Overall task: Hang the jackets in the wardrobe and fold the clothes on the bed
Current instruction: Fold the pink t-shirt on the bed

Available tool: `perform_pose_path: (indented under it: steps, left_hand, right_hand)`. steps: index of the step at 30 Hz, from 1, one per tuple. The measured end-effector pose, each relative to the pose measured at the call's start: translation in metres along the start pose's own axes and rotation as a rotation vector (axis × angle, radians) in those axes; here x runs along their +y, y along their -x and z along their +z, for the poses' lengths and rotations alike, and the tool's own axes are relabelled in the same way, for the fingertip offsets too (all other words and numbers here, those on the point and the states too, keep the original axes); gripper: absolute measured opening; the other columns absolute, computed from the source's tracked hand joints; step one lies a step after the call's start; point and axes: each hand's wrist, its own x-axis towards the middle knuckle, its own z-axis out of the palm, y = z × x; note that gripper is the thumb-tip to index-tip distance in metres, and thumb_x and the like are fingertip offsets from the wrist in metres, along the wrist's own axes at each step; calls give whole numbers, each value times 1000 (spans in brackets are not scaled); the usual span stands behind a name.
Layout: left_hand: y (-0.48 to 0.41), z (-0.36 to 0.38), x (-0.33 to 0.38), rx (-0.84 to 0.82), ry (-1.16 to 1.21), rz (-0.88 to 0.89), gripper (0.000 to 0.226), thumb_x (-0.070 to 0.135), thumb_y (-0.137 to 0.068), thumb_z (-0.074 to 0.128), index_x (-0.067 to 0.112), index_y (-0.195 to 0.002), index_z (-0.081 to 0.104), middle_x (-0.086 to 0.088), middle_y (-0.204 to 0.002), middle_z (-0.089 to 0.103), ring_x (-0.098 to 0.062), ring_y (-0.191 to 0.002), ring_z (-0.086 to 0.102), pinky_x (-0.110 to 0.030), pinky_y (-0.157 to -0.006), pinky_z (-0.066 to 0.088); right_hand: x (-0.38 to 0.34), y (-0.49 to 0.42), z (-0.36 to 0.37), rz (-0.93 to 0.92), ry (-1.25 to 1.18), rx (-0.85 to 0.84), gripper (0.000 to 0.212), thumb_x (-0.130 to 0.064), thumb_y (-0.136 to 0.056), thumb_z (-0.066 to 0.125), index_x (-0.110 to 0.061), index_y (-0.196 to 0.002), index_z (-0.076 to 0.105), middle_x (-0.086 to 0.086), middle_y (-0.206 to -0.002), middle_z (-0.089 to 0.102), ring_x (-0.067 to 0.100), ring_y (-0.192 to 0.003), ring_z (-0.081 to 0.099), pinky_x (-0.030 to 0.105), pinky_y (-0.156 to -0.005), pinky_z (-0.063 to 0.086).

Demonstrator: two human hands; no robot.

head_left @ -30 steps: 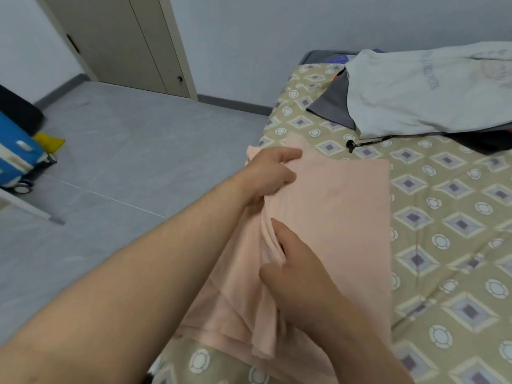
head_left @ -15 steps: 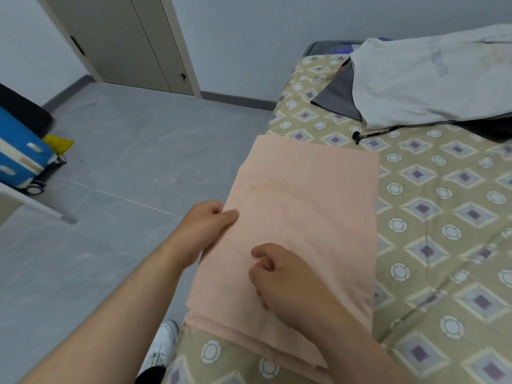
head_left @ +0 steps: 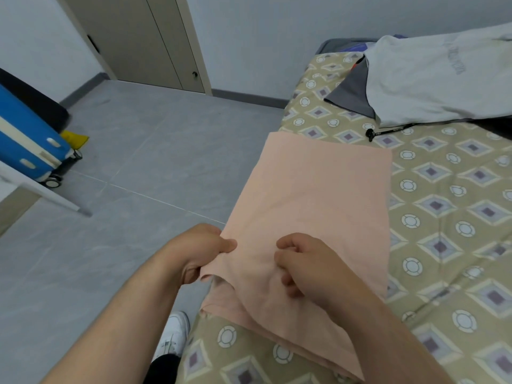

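1. Beige, diamond-patterned bed (head_left: pixel 443 245) carries everything. Its cover looks soft, so I'd expect each fold to need smoothing flat.
2. The peach garment (head_left: pixel 318 195) lies part-folded along the bed's left edge, near the person. It looks thin, light and limp, with no stiffness, and it will likely sag or slide out of line. It is best taken at the edges or corners, with both hands together.
3. A pale grey top (head_left: pixel 429 79) lies spread at the far end over darker clothes, well apart and not yet folded.
4. The left hand (head_left: pixel 202 253) pinches the garment's near left edge, thumb on top.
5. The right hand (head_left: pixel 307 264), fingers curled, nips a tuck of the same cloth just beside it.
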Motion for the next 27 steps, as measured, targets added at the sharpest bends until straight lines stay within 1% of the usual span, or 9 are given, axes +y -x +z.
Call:
perform_pose_path:
  steps: [3,7,10,13,16,19,23,25,27]
  left_hand:
    - [-2,6,-10,39,-38,-14,9,6,-91,66,0,-87,61,-23,-84,67,-28,-73,61,-43,-72,50]
    - [-7,4,-11,99,30,43,17,13,-90,70,8,-80,56,-17,-76,62,-24,-69,56,-37,-67,45]
    - [-5,8,-9,99,97,39,27,24,-96,62,11,-74,55,-13,-68,58,-20,-55,52,-29,-57,40]
    - [0,4,-4,-82,368,-116,32,22,-98,54,1,-84,73,-16,-83,73,-27,-66,70,-33,-62,55]
    - [2,-4,-3,-240,598,-219,35,14,-94,53,-12,-84,73,-23,-86,73,-28,-68,74,-39,-54,60]
    - [2,0,-11,-219,462,-211,26,10,-98,51,-11,-96,66,-23,-87,72,-27,-67,72,-36,-59,61]
    - [-3,-2,-16,-155,268,-127,16,12,-95,58,-1,-96,68,-15,-90,73,-25,-77,68,-32,-73,53]
    - [-6,-4,-17,-144,238,-86,16,12,-95,61,5,-82,65,-10,-77,72,-20,-66,65,-25,-62,51]
    - [-7,-5,-19,-161,262,-87,28,8,-96,58,5,-69,65,-10,-67,70,-18,-55,65,-23,-50,51]
  right_hand:
    - [1,-2,-1,-24,78,22,30,-25,-86,55,-21,-114,63,-7,-97,55,23,-97,61,47,-97,51]
    - [2,-5,0,-26,103,31,28,-27,-86,55,-20,-113,64,-7,-97,55,23,-99,60,47,-99,50]
    - [3,-5,0,-31,103,39,27,-27,-86,56,-20,-111,64,-6,-96,55,22,-95,59,48,-98,50]
    - [4,-4,-2,-30,101,42,28,-29,-84,55,-20,-109,64,-7,-94,55,21,-93,59,46,-96,51]
    - [4,-2,-4,-42,96,67,34,-33,-78,54,-21,-108,64,-7,-93,55,18,-88,54,45,-93,50]
    - [6,-3,-5,-58,152,99,27,-30,-85,56,-21,-109,64,-6,-95,58,17,-89,57,41,-93,51]
    - [7,-3,-8,-85,295,140,31,-32,-87,58,-25,-117,62,-3,-108,64,17,-100,61,31,-89,47]
    - [8,-3,-11,-93,359,151,32,-33,-86,60,-27,-117,60,-4,-110,64,17,-102,61,29,-87,45]
    - [10,-3,-11,-103,419,147,28,-34,-84,62,-28,-111,60,-6,-106,64,16,-99,60,28,-85,46]
